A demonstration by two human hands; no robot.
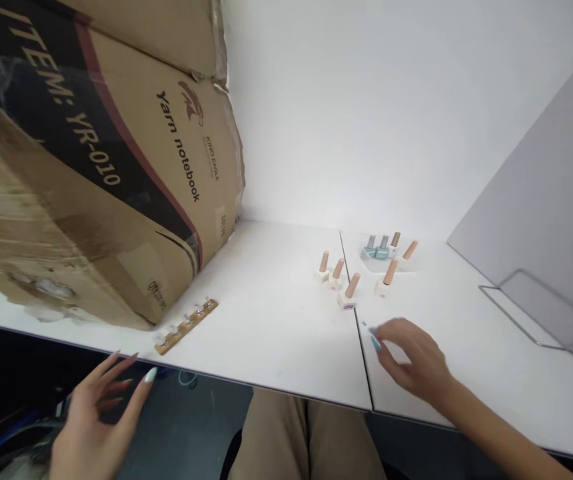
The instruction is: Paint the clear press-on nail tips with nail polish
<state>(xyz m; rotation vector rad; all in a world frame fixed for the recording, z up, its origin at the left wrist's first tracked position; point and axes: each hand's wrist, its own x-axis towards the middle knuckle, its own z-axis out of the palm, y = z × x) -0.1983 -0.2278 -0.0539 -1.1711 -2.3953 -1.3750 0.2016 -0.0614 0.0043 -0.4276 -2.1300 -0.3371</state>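
Note:
My left hand (94, 413) hovers at the front edge of the table, open with its fingers spread, nearest to a narrow wooden strip (186, 328) that carries several small clear and silvery pieces. On the right, my right hand (411, 357) is low over the table with thumb and index tips pinched together; what they hold, if anything, is too small to make out. Just beyond those fingertips lies a tiny blue piece (364, 323). Farther back stand nail polish bottles with pinkish caps, the closest being a white nail polish bottle (347, 301).
A large cardboard box (166, 153) fills the left side. A shallow clear tray (381, 267) at the back right holds several nail polish bottles. A wire frame (516, 323) is by the right wall. A seam (361, 347) crosses the white tabletop.

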